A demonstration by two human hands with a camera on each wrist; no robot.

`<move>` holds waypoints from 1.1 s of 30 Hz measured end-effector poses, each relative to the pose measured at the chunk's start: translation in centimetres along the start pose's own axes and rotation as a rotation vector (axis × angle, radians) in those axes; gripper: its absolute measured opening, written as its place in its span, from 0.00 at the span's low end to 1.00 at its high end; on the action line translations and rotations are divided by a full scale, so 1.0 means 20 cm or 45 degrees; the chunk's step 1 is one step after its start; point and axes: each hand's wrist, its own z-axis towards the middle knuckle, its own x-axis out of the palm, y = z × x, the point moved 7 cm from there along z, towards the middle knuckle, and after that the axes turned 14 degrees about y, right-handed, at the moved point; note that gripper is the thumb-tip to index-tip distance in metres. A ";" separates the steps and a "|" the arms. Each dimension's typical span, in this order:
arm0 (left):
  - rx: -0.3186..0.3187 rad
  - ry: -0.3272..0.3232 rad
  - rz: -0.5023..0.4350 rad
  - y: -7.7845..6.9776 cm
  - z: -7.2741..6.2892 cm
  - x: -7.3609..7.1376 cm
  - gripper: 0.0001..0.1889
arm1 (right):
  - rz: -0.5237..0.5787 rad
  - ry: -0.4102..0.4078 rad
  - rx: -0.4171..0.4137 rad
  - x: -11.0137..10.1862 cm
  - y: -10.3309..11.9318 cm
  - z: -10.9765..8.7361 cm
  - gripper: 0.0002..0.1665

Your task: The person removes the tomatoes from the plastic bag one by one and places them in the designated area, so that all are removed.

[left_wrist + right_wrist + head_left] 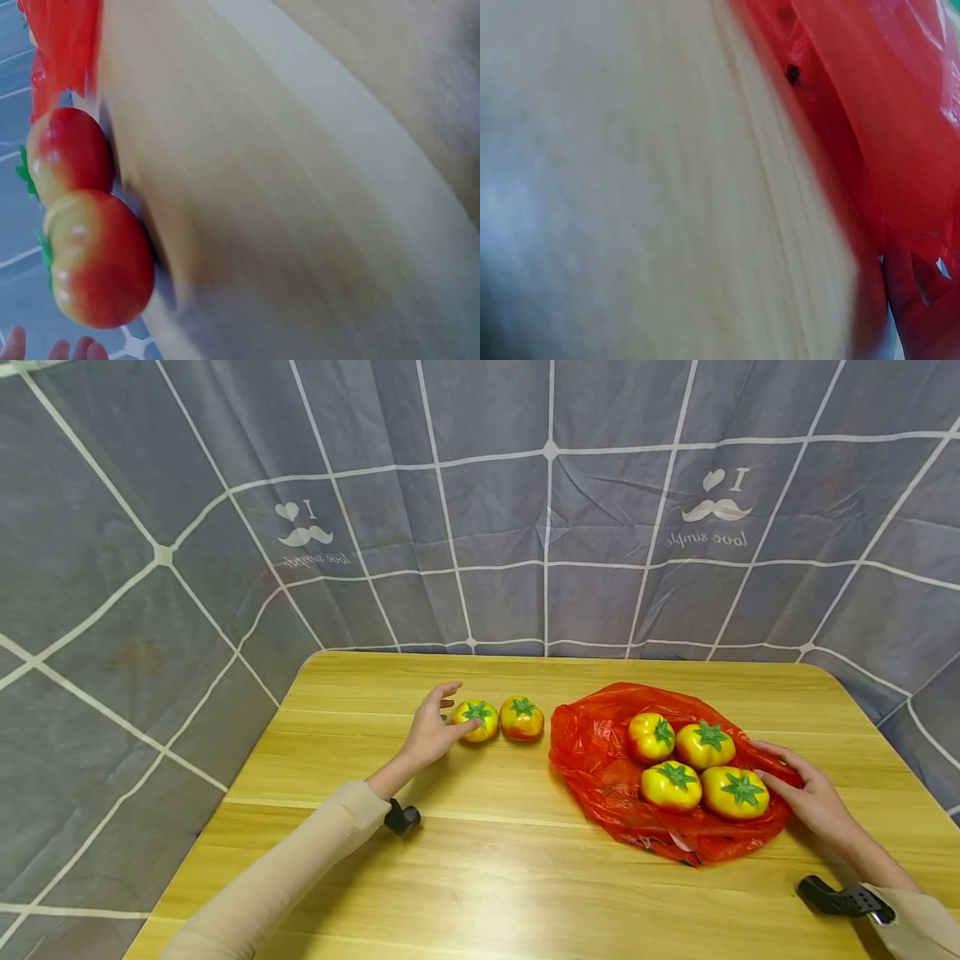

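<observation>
In the head view my left hand [435, 727] is at the left of two yellow-red toy tomatoes with green star-shaped leaves. Its thumb reaches over the nearer tomato [486, 717], with the other fingers spread behind it; no grip shows. Beside that one sits the second tomato [522, 720]. The left wrist view has fingertips [56, 351] just below the tomatoes. On the right, a red plastic bag [592, 760] lies spread, bearing several more tomatoes [671, 785]. My right hand [817, 797] holds the bag's right edge between thumb and fingers, its thumb beside the nearest tomato.
Everything stands on a light wooden table [487, 877]. A grey curtain [495, 527] with white grid lines hangs behind the table and along its left side. Black straps with small devices [402, 818] are on both wrists.
</observation>
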 end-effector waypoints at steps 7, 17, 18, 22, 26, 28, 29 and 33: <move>0.122 -0.031 0.051 -0.12 -0.03 0.02 0.35 | -0.011 -0.004 0.017 -0.01 0.00 0.00 0.28; 0.219 -0.005 0.068 -0.24 -0.04 0.08 0.35 | -0.046 -0.007 0.037 -0.01 -0.01 0.00 0.28; 0.225 0.002 0.067 -0.25 -0.04 0.08 0.35 | -0.049 -0.006 0.036 -0.01 -0.01 0.00 0.28; 0.245 0.024 0.067 -0.29 -0.05 0.11 0.35 | -0.054 -0.008 0.034 -0.01 -0.01 0.00 0.28; 0.253 0.050 0.055 -0.33 -0.05 0.15 0.34 | -0.052 -0.012 0.029 -0.01 -0.01 0.00 0.28; 0.260 0.063 0.045 -0.35 -0.05 0.17 0.34 | -0.056 -0.013 0.028 -0.01 -0.01 0.00 0.28; 0.261 0.070 0.045 -0.35 -0.05 0.18 0.34 | -0.060 -0.014 0.027 -0.01 -0.01 0.00 0.28; 0.278 0.103 0.029 -0.38 -0.05 0.22 0.34 | -0.064 -0.018 0.018 -0.01 0.00 0.00 0.28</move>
